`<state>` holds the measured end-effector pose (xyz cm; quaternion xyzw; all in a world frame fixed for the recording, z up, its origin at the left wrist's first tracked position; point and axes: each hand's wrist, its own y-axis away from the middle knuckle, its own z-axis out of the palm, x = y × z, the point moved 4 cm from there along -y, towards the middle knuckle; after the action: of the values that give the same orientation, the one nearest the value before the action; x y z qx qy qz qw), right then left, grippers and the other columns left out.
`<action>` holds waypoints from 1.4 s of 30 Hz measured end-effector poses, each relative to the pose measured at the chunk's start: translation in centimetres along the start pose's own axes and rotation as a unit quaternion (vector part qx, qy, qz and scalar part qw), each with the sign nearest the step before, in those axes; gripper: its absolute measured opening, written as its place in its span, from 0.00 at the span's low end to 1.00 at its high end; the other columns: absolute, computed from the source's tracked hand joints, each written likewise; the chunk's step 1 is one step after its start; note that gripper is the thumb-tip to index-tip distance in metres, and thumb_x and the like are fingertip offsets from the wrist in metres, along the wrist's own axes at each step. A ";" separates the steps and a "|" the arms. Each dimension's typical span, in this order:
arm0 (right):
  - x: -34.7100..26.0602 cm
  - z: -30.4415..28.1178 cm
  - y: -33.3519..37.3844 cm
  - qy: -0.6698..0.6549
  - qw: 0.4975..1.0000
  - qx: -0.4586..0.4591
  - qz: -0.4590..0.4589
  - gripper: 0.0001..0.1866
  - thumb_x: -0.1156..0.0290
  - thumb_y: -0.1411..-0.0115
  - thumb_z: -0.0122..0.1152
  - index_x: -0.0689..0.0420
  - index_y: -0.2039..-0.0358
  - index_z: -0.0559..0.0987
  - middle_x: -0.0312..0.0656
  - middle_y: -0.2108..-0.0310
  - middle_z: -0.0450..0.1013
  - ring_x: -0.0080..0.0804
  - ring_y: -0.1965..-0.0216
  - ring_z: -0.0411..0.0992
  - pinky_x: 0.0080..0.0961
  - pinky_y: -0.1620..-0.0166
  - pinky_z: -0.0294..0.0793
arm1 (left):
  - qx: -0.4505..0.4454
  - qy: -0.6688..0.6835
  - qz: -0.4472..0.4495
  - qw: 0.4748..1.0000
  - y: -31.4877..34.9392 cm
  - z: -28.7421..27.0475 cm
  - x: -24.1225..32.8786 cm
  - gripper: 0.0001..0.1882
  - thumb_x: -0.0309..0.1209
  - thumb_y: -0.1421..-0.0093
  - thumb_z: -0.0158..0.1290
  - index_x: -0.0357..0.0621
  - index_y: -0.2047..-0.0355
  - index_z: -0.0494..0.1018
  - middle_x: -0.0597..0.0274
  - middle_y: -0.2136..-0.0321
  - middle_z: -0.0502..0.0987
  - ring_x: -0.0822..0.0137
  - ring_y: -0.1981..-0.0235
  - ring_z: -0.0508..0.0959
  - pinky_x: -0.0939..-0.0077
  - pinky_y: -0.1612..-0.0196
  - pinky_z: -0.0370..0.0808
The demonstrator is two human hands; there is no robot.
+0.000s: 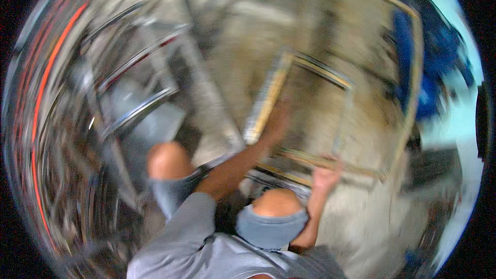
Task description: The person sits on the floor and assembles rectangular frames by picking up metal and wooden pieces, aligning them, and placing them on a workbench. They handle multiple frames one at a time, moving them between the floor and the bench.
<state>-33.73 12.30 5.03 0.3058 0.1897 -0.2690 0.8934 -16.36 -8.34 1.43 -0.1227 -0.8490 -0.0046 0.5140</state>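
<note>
A rectangular metal frame (270, 101) with yellowish and grey bars lies tilted in front of me. My right hand (326, 173) is closed around its near bar, close to the near right corner. Inside the frame's left bar is my left hand (280, 119), reaching forward. Motion smears its fingers, so I cannot make out whether it touches the bar. A larger thin metal frame (416, 67) extends beyond on the right, and its near side runs close to my right hand. Whether the two frames touch is too blurred to tell.
Metal bars in a grey stand-like structure (137, 62) fill the left, with a pale sheet (155, 124) among them. A blue object (431, 46) sits at the far right beside a light turquoise surface (454, 119). Stained concrete floor (243, 41) stretches ahead. My bare knees show below.
</note>
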 end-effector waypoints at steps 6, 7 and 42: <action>-4.8 1.0 -4.9 0.136 0.985 0.101 -0.024 0.18 0.59 0.38 0.55 0.47 0.81 0.61 0.31 0.83 0.59 0.24 0.82 0.58 0.28 0.76 0.64 | 0.088 0.268 -0.158 0.946 4.1 -3.2 12.4 0.24 0.49 0.34 0.46 0.36 0.68 0.71 0.41 0.77 0.73 0.46 0.73 0.76 0.52 0.68 0.70; -5.4 0.5 -6.1 0.089 0.995 0.051 0.008 0.18 0.61 0.37 0.54 0.47 0.82 0.60 0.30 0.85 0.58 0.22 0.83 0.57 0.25 0.77 0.62 | 0.066 0.254 -0.145 0.954 4.4 -4.9 13.5 0.26 0.51 0.37 0.50 0.35 0.70 0.72 0.39 0.77 0.73 0.44 0.74 0.76 0.51 0.69 0.70; -15.8 -6.7 -7.8 0.311 0.923 -0.213 0.073 0.02 0.73 0.40 0.56 0.55 0.67 0.73 0.32 0.85 0.61 0.21 0.87 0.57 0.23 0.84 0.58 | 0.510 0.571 0.105 0.634 10.1 -57.0 -13.7 0.21 0.46 0.36 0.52 0.51 0.80 0.62 0.65 0.88 0.65 0.65 0.83 0.69 0.61 0.68 0.72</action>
<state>-51.98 17.21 4.51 0.1891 0.4877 -0.0475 0.8510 41.50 -8.93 15.14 0.0977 -0.2345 0.4139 0.8742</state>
